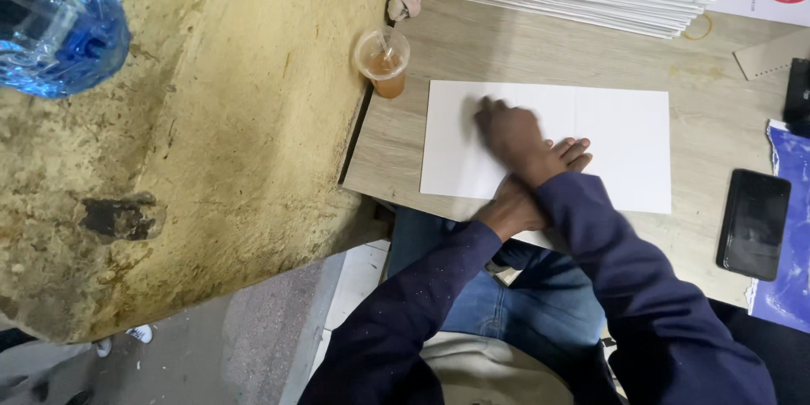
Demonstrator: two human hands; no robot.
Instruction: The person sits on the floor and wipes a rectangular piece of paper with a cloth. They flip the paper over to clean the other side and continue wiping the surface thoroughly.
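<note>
We see the right hand (509, 131) pressed flat, grip open, on the white sheet (624, 131) lying on the tabletop (396, 139); the left hand (540, 190) (crossed beneath, mostly hidden) touches it too, grip unclear.

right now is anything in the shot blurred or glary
Head view: the right hand is smeared by motion blur on the white sheet; the left hand, crossed under it, is sharper; the blue water bottle shows bright glints; the phone screen is dark.
</note>
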